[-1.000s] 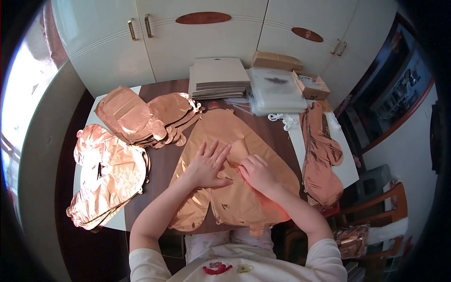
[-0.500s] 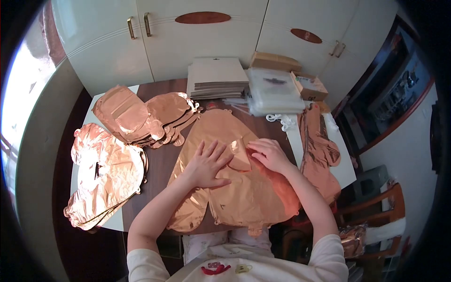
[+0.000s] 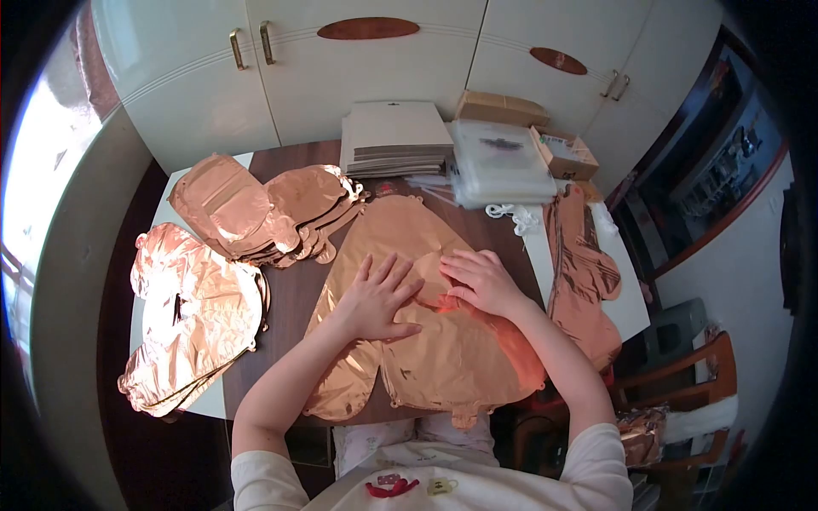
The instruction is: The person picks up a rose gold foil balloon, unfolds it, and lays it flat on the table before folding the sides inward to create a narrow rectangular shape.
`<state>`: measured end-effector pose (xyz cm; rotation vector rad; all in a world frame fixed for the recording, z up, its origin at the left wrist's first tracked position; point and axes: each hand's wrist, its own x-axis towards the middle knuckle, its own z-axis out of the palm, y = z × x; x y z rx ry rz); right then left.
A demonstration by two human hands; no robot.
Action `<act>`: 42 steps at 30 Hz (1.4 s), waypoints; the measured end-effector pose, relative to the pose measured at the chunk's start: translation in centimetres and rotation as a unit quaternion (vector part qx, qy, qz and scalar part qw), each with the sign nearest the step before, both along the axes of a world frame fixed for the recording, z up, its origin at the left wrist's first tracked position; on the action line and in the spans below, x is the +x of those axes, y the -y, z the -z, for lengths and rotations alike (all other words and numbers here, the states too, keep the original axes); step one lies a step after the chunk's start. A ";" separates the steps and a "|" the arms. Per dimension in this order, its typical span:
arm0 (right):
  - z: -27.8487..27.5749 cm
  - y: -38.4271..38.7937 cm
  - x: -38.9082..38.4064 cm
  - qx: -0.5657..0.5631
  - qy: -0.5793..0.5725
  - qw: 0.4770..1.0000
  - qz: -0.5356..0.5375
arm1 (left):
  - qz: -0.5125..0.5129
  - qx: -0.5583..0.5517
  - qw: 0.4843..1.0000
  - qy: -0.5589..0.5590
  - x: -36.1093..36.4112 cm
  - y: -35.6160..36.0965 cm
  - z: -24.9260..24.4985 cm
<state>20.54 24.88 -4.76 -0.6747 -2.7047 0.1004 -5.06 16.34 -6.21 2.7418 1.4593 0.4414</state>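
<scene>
left hand flat and open on foil balloon; right hand half-open, pressing it; hard creasing could tear it.

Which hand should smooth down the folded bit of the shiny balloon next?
Probably the right. The right hand has its fingertips on the folded flap, while the left hand lies spread flat on the balloon beside it, pinning it down.

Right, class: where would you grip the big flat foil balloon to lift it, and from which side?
Probably its near edge, from the person's side: the foil balloon lies flat on the table, but that edge seems to overhang, so it can be pinched above and below. The left hand and right hand press its middle.
</scene>
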 end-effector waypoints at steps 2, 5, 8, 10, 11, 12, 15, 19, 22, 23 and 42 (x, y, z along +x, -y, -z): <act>0.0 0.0 0.0 -0.023 -0.007 1.000 0.011 | 0.000 0.001 1.000 -0.002 0.0 0.0 -0.1; 0.4 -0.3 0.3 -0.040 0.002 0.999 0.006 | 0.000 0.002 1.000 -0.002 0.0 0.0 0.0; 0.5 -0.5 0.5 -0.041 0.014 0.999 -0.005 | -0.001 0.009 1.000 -0.006 0.0 0.0 0.1; 0.2 -0.6 0.5 -0.051 0.031 0.998 -0.004 | 0.000 0.009 1.000 -0.011 0.1 0.0 0.0; 0.1 -0.6 0.5 -0.057 0.039 0.998 -0.003 | 0.000 0.007 1.000 -0.015 0.1 0.1 -0.2; 0.1 -0.6 0.5 -0.060 0.045 0.997 -0.002 | 0.000 0.004 1.000 -0.018 0.1 0.1 -0.3; 0.0 -0.9 0.3 -0.073 0.078 0.994 0.002 | 0.010 -0.003 1.000 -0.012 0.0 0.0 -0.1; -1.1 -1.7 -0.3 -0.105 0.171 0.980 0.010 | 0.008 -0.015 1.000 -0.026 0.0 0.1 -0.2; -2.5 -2.6 -1.3 -0.125 0.245 0.961 0.016 | 0.009 -0.022 0.999 -0.025 0.0 0.0 -0.3; -2.7 -2.7 -1.7 -0.132 0.269 0.954 0.017 | 0.010 -0.024 0.999 -0.025 0.0 0.0 -0.3; -3.4 -2.6 -2.3 -0.151 0.324 0.933 0.035 | 0.089 -0.091 0.991 -0.052 5.1 -1.3 -3.0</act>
